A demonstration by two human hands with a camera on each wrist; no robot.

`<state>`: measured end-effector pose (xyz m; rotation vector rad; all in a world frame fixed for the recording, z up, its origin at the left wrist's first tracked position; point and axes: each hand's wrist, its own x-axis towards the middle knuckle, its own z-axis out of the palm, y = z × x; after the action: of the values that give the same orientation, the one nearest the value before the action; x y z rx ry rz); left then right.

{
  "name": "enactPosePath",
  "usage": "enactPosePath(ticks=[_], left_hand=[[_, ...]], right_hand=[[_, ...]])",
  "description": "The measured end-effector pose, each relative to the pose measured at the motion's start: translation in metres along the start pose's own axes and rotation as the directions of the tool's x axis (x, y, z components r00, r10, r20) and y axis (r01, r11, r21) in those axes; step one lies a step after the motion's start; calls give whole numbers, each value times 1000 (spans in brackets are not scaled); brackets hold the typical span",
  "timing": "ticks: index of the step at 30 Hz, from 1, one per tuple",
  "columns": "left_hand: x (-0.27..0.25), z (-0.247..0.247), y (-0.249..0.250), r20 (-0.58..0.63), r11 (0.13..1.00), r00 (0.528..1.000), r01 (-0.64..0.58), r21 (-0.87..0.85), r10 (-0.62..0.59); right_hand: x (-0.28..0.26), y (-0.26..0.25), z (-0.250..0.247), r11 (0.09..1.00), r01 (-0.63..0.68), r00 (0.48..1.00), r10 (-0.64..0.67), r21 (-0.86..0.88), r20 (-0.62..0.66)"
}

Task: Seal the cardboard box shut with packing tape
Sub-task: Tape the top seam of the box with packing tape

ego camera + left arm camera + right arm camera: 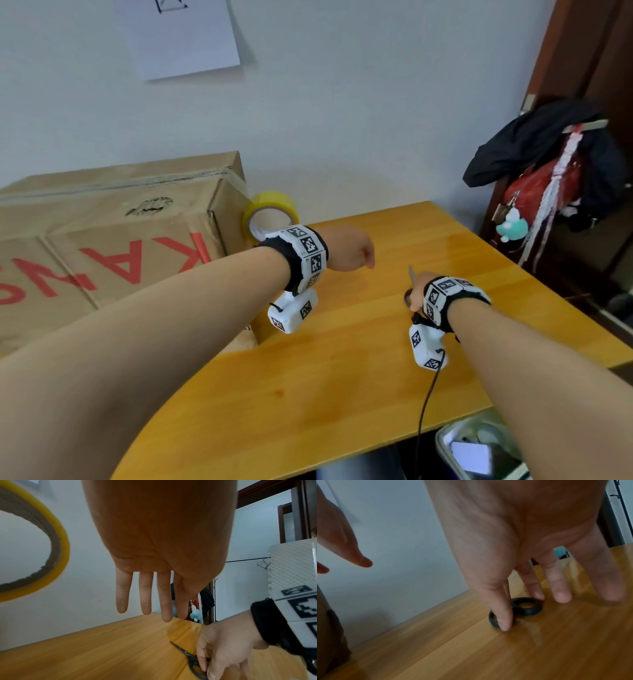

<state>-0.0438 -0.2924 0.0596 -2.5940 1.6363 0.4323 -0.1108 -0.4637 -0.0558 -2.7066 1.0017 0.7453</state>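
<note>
The cardboard box (102,240) with red letters stands on the left of the wooden table (342,377); clear tape runs along its top edge. A yellow tape roll (270,214) stands on edge against the box's right side, also in the left wrist view (58,545). My left hand (356,255) hovers over the table right of the roll, its fingers (145,595) straight and holding nothing. My right hand (415,294) reaches down to scissors (411,279) lying flat on the table. Its thumb (501,615) and index fingertip pinch the black handle loops (528,606).
Dark clothes and a red bag (544,181) hang at the right by a brown door. An open container (479,452) sits below the table's front right edge. A cable (428,394) trails from my right wrist. A sheet of paper (185,34) hangs on the wall.
</note>
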Motion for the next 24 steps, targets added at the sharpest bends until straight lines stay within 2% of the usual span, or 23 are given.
enactPosePath(ticks=[6,8,11,16,24], left_hand=[[-5,3,-14,-6,999,1000,23,-35,-23],[-7,4,-16,-4,999,1000,29,-37,-29],[-11,4,-19,1,998,1000,30,-49,-30],[-19,0,-21,-2,997,1000,21,-70,-21],[-26,11,-29,5,999,1000,14,-47,-13]], right_hand=[[-16,-6,3,996,40,995,-32,84,-92],[-19,-6,3,982,45,989,-18,186,-149],[-17,-12,1,982,4,996,14,190,-90],[-12,-23,7,970,-32,987,68,242,-143],[-16,-40,20,1000,-15,992,16,7,-128]])
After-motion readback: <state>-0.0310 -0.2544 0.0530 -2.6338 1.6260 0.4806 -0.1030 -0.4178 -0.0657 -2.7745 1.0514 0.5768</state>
